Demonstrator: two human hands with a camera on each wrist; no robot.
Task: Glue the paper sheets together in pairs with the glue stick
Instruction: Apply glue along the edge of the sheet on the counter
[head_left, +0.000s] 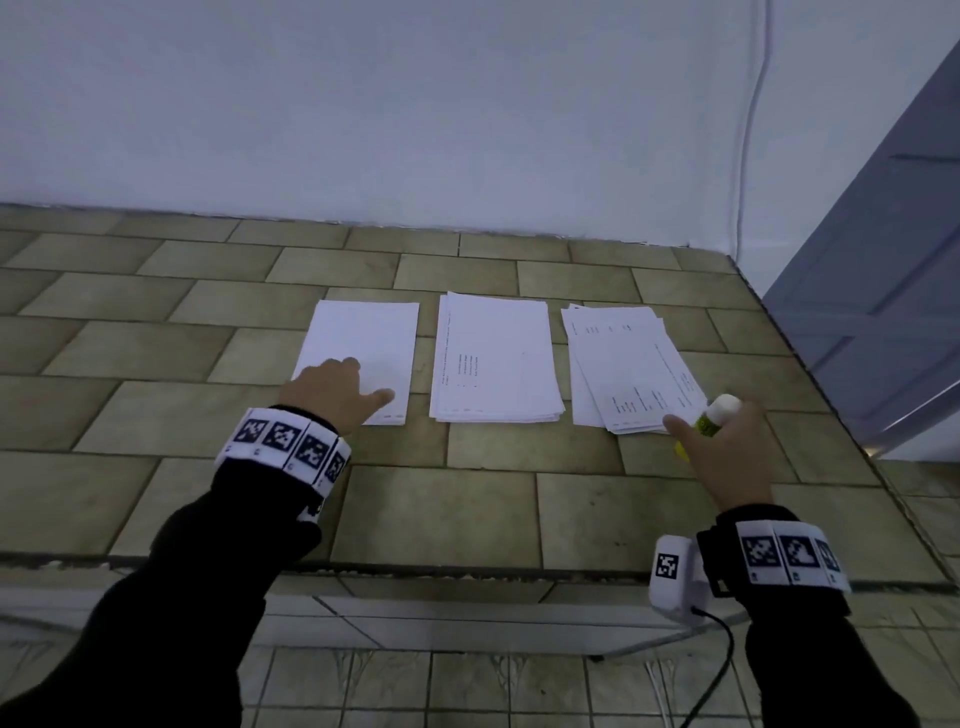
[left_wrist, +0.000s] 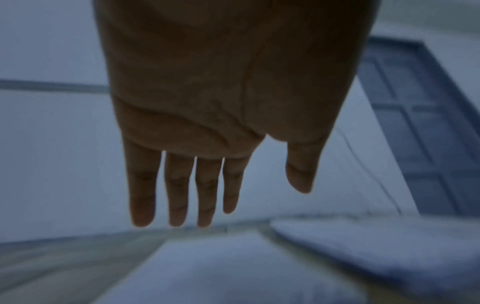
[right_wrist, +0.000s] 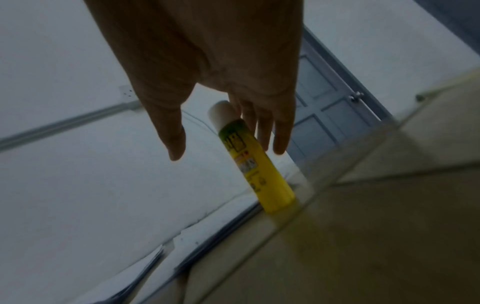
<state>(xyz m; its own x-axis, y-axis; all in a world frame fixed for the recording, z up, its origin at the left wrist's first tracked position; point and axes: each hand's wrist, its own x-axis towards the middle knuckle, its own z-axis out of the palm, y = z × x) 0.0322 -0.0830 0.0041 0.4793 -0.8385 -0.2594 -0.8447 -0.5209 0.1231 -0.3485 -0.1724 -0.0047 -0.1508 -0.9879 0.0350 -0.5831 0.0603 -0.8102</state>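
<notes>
The right hand (head_left: 727, 457), fingers straight and spread, reaches around the upright yellow glue stick (right_wrist: 253, 162) beside the fanned right paper stack (head_left: 631, 364), near the tiled worktop's (head_left: 156, 353) right edge; picking it up seems in hand. Next: grip its smooth cylindrical barrel. The left hand (head_left: 332, 389) rests flat, extended, on the blank left sheet (head_left: 363, 338).

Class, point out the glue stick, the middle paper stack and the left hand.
glue stick (right_wrist: 255, 164), right wrist view, on its yellow barrel.
middle paper stack (head_left: 496, 358), head view, on the top sheet.
left hand (head_left: 327, 392), head view, on its back.
</notes>
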